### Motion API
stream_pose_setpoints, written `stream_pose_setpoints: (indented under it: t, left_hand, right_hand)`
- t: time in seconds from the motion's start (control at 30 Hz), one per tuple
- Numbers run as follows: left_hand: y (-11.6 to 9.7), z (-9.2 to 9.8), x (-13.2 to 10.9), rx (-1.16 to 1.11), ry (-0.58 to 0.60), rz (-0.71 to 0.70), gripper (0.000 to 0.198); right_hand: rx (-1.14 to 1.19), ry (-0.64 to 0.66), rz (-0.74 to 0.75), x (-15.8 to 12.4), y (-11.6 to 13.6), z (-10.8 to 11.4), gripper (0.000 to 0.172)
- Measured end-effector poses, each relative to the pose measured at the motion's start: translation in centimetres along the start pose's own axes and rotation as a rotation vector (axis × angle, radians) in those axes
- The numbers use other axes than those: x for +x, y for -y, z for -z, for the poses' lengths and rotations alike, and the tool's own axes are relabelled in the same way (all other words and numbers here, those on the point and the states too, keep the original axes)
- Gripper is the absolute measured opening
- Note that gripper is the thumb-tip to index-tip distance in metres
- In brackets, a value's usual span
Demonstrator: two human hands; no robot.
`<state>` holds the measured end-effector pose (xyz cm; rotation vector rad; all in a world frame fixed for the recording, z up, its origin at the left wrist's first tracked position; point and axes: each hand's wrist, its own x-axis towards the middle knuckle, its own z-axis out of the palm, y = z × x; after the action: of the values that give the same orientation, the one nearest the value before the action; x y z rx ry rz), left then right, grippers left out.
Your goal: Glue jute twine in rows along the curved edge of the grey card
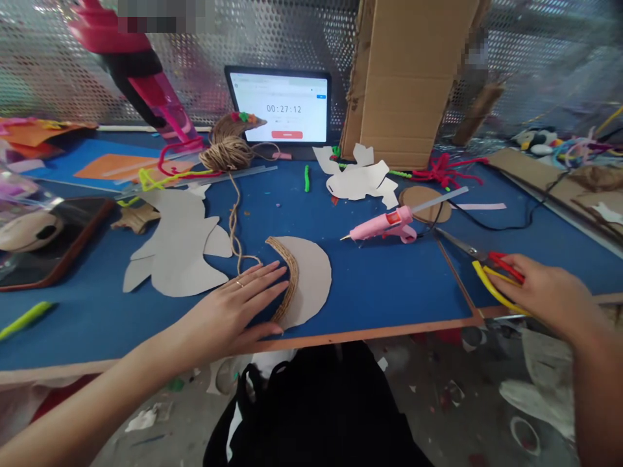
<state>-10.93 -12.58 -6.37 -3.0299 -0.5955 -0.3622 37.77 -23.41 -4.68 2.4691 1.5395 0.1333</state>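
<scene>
My left hand (233, 301) lies flat with spread fingers on the blue table (384, 285), its fingertips against a half-moon of grey card (311, 279). Brown twine (285, 279) is coiled along the card's curved edge. My right hand (549, 292) is at the table's right corner, its fingers around the red handles of metal scissors (462, 248). A yellow pipe cleaner (491, 292) curves beneath those fingers. A pink glue gun (384, 224) lies on its side between my hands, and a large grey card cutout (178, 250) lies left of the half-moon.
A twine ball (226, 154) sits near a tablet (277, 105) showing a timer. Beyond stand an upright cardboard sheet (403, 78) and a white card cutout (357, 181). A black bag (316, 415) sits below the table's near edge, and a perforated metal wall (121, 39) runs behind.
</scene>
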Motion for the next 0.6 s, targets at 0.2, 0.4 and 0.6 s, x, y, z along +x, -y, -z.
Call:
stream_pose_setpoints:
  t: [0.2,0.4,0.6]
  left_hand:
    - [-0.1,0.4,1.1,0.002,0.041,-0.020,0.053]
    - [0.4,0.0,2.8,0.092,0.033,-0.025,0.052]
    - [-0.1,0.8,3.4,0.249,-0.177,-0.207,0.042]
  right_hand:
    - [0.027,-0.014,-0.007,0.9,-0.1,-0.4,0.053]
    - [0.041,-0.020,0.003,2.3,-0.8,-0.4,0.045]
    - [0.090,-0.015,0.073,3.3,-2.0,-0.7,0.049]
